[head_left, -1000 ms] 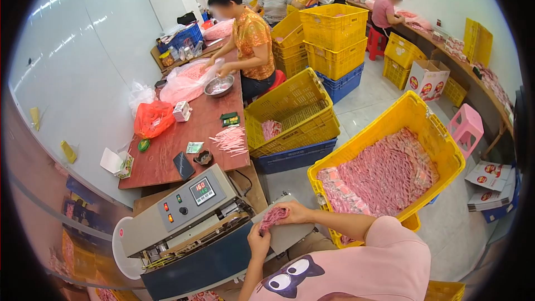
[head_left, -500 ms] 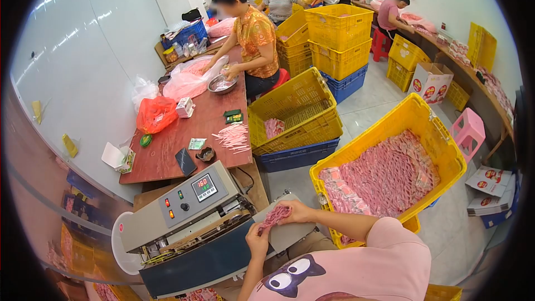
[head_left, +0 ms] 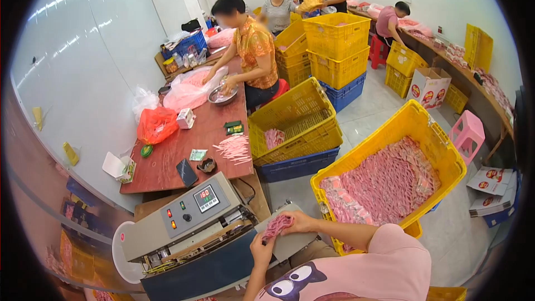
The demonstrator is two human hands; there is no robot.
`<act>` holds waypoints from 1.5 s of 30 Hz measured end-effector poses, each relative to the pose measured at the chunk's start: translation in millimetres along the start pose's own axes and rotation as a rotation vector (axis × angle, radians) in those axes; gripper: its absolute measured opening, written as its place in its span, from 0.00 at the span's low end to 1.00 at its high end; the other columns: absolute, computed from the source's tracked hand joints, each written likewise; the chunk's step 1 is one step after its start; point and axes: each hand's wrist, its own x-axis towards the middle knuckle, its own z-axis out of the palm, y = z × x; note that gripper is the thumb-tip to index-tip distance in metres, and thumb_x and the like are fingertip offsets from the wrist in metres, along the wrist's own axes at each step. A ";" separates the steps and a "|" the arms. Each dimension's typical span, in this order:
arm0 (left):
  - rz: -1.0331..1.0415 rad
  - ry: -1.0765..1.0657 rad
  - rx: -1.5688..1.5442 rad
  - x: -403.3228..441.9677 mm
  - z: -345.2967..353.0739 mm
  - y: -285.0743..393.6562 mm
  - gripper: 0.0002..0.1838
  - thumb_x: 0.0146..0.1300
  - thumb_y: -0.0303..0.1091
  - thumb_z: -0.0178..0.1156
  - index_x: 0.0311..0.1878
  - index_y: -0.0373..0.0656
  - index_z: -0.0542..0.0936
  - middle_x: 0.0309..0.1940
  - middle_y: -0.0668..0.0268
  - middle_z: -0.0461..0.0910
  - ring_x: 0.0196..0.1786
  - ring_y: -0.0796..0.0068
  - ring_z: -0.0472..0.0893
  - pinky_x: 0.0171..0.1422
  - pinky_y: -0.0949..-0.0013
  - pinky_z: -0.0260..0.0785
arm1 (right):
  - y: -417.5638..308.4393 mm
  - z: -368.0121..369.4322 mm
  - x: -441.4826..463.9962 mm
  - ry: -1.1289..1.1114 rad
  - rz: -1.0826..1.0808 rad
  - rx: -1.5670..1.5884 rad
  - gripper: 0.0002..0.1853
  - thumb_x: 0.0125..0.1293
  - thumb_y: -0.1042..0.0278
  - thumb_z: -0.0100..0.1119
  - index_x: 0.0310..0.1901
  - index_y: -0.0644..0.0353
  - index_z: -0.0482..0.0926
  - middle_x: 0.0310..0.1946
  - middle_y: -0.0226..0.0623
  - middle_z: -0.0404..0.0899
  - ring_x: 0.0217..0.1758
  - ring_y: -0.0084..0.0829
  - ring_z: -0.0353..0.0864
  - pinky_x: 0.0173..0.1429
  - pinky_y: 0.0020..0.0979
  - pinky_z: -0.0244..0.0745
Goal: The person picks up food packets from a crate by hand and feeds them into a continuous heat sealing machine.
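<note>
A pink patterned packet (head_left: 277, 227) is held between my two hands, above the grey plate at the right end of a sealing machine (head_left: 184, 212). My left hand (head_left: 262, 249) grips its lower left end with closed fingers. On its right end, my right hand (head_left: 300, 222) is closed as well. The machine's panel shows lit red and green digits. To the right of my hands, a large yellow crate (head_left: 384, 173) holds many similar pink packets.
A red-brown table (head_left: 161, 170) bears a phone, pink sticks and bags. Behind it a person in orange (head_left: 253, 44) reaches into a pink bag beside a metal bowl. Yellow and blue crates (head_left: 337, 39) stand mid-room. Other people are farther back. A pink stool (head_left: 467, 136) is at the right.
Both my hands and the packet have shifted slightly, staying over the plate. The person in orange has a hand in the bowl. The person at the far right bench has lowered an arm.
</note>
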 end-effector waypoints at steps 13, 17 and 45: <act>0.075 0.031 0.146 0.3 -0.7 12.5 0.09 0.45 0.29 0.64 0.30 0.37 0.76 0.27 0.57 0.74 0.32 0.56 0.74 0.36 0.63 0.66 | -0.5 2.1 0.9 -0.028 0.067 0.103 0.24 0.47 0.67 0.68 0.47 0.61 0.72 0.39 0.34 0.79 0.43 0.25 0.76 0.50 0.27 0.69; 0.120 0.044 0.155 -1.8 -0.1 15.9 0.09 0.46 0.29 0.64 0.30 0.37 0.76 0.27 0.57 0.74 0.32 0.56 0.74 0.36 0.62 0.65 | -9.7 0.4 0.3 -0.025 0.022 0.038 0.20 0.49 0.70 0.68 0.44 0.61 0.73 0.37 0.31 0.79 0.41 0.19 0.75 0.48 0.23 0.70; 0.161 0.049 0.182 -3.0 2.2 10.6 0.09 0.47 0.29 0.63 0.32 0.39 0.78 0.27 0.57 0.76 0.32 0.56 0.75 0.36 0.63 0.67 | 12.0 0.0 -1.6 -0.037 0.069 -0.005 0.20 0.50 0.67 0.66 0.45 0.59 0.74 0.38 0.30 0.79 0.42 0.20 0.76 0.49 0.25 0.70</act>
